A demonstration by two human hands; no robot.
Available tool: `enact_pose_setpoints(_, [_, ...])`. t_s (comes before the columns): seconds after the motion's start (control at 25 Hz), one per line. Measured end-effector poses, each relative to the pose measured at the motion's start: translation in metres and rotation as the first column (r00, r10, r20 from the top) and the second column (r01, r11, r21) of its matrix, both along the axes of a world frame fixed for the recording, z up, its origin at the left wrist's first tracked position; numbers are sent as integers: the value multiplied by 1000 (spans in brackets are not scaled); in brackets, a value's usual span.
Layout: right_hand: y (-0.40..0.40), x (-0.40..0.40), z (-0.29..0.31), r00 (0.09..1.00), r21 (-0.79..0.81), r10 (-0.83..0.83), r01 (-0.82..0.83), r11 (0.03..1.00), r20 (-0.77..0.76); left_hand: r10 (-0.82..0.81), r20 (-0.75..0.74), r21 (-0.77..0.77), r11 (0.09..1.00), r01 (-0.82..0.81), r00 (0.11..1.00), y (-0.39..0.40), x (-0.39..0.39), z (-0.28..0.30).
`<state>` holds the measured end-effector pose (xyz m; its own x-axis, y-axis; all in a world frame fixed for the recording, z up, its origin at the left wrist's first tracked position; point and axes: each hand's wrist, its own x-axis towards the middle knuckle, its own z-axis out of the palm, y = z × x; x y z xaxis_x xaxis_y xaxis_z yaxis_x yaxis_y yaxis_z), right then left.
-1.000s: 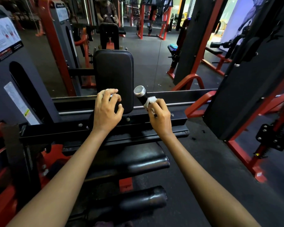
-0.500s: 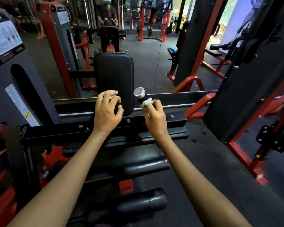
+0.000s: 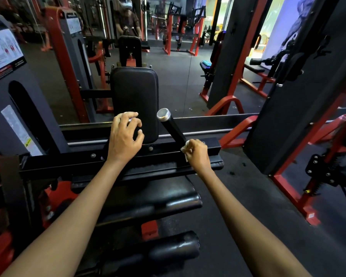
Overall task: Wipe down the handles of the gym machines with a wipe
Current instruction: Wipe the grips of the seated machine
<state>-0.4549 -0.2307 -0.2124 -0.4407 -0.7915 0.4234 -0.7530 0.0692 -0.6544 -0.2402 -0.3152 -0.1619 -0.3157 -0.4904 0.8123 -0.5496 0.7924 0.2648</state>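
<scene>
A black handle with a silver end cap [image 3: 171, 125] sticks up from the machine's black crossbar [image 3: 68, 164]. My right hand [image 3: 198, 154] is wrapped around the base of this handle, with a white wipe [image 3: 185, 148] bunched between palm and grip. The matching left handle [image 3: 129, 116] shows only a bit of its silver cap under my fingers. My left hand [image 3: 124, 138] grips its top. Behind both stands a black upright pad [image 3: 135, 100].
Black roller pads [image 3: 158, 204] lie below my arms. A grey weight-stack tower with a placard [image 3: 4, 54] stands at the left. Red-framed machines and a black panel [image 3: 300, 108] crowd the right. A mirror ahead reflects a person [image 3: 128, 21].
My right hand with the wipe has slid down the right handle from near the cap to its base. My left hand has stayed on the left handle.
</scene>
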Motion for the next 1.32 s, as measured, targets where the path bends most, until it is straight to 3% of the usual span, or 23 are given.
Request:
enact_pose_setpoints(0.08, [4, 0, 18, 993, -18, -45, 47, 999, 111, 1, 30, 3, 1000, -1, 1000, 0, 2, 0])
enact_pose_setpoints(0.16, [2, 6, 49, 990, -153, -9, 30, 988, 138, 13, 48, 14, 1000, -13, 999, 1, 2, 1])
enact_pose_setpoints(0.24, [-6, 18, 77, 991, -288, 104, -77, 955, 80, 25, 55, 30, 999, -27, 998, 3, 2, 2])
enact_pose_setpoints(0.32, [-15, 26, 88, 985, -323, 174, -169, 931, -14, 28, 58, 36, 999, -30, 998, 5, 2, 4])
enact_pose_setpoints(0.44, [-17, 15, 67, 981, -249, 193, -191, 949, -14, 33, 46, 62, 997, -35, 998, 8, 2, 6])
enact_pose_setpoints(0.64, [0, -20, 32, 996, 76, 85, -88, 993, 38, 103, 37, 5, 995, -103, 994, 3, -6, 0])
enact_pose_setpoints(0.76, [-7, -7, 63, 976, -103, 182, -170, 980, 123, 210, -37, -28, 977, -211, 977, -3, -16, -7])
enact_pose_setpoints(0.92, [-24, 14, 89, 941, -264, 328, -337, 904, -80, 304, -120, -54, 949, -312, 945, -5, -24, -14])
enact_pose_setpoints(1.04, [-23, -12, 52, 951, -202, 289, -305, 930, -107, 316, -164, -69, 941, -331, 934, -7, -27, -20])
enact_pose_setpoints(1.2, [-21, -53, 28, 935, 130, 343, -330, 935, -88, 380, -250, -102, 905, -414, 891, -12, -35, -20])
enact_pose_setpoints(1.24, [-23, -54, 37, 930, 141, 361, -349, 926, -70, 393, -255, -106, 897, -430, 884, -12, -36, -21])
enact_pose_setpoints(1.32, [-29, -44, 70, 916, 1, 401, -401, 916, 29, 425, -263, -94, 882, -461, 866, -10, -39, -21])
